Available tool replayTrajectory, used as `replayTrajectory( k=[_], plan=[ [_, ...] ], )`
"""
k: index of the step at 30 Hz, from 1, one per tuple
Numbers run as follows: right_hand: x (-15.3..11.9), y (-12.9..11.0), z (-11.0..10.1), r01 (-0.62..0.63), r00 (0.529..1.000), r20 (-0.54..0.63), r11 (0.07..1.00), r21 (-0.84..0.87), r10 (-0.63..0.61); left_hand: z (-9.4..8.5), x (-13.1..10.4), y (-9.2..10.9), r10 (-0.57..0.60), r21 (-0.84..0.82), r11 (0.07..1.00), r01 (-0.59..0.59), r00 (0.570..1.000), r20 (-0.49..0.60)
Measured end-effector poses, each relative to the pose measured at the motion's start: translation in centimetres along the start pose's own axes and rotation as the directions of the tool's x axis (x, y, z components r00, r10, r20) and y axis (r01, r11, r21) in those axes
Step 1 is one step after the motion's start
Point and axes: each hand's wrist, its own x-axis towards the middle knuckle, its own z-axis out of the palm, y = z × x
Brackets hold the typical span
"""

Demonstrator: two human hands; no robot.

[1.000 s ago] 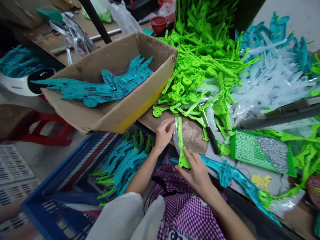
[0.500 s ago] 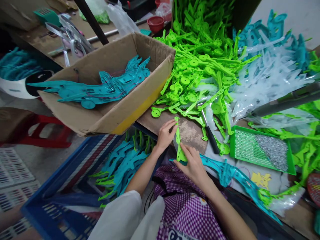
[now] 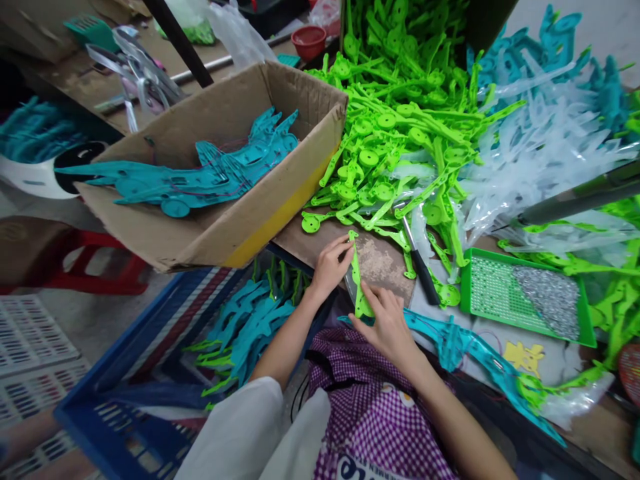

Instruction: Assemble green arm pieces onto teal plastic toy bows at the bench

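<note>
A long lime-green plastic part (image 3: 357,272) lies lengthwise at the table's front edge, between my hands. My left hand (image 3: 330,267) has its fingers closed on the far end of it. At the near, wider end, my right hand (image 3: 386,319) pinches the same part between thumb and fingers. Right of my right hand, a long teal plastic part (image 3: 465,343) rests along the table edge. A tool with a black handle and metal shaft (image 3: 423,270) lies beyond my right hand, against the green pile.
Lime-green parts (image 3: 385,153) are heaped at the back, beside whitish translucent parts (image 3: 540,153). A green tray (image 3: 495,293) holds small metal pieces. The cardboard box (image 3: 240,227) with teal parts stands left. Below it, a blue crate (image 3: 95,393) holds teal and green parts.
Both hands stay on the green part in nearly the same place. The view has shifted slightly; nothing has been let go or picked up.
</note>
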Motion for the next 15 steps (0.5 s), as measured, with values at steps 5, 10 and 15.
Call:
replayTrajectory(
  k=[5, 10, 15],
  plan=[
    [-1.3, 0.4, 1.1, 0.064, 0.996, -0.053, 0.994, -0.084, -0.069, 0.1, 0.0, -0.1, 0.029, 0.041, 0.999, -0.03, 0.999, 0.014],
    [-1.8, 1.2, 1.8, 0.118, 0.979, -0.159, 0.991, -0.06, -0.126, 0.0, 0.0, -0.1, 0.027, 0.033, 0.999, -0.028, 0.999, 0.021],
    [-1.7, 2.1, 1.9, 0.186, 0.956, -0.221, 0.982, -0.038, -0.19, -0.2, 0.1, -0.1, 0.029, 0.051, 0.998, -0.031, 0.999, 0.038]
  ],
)
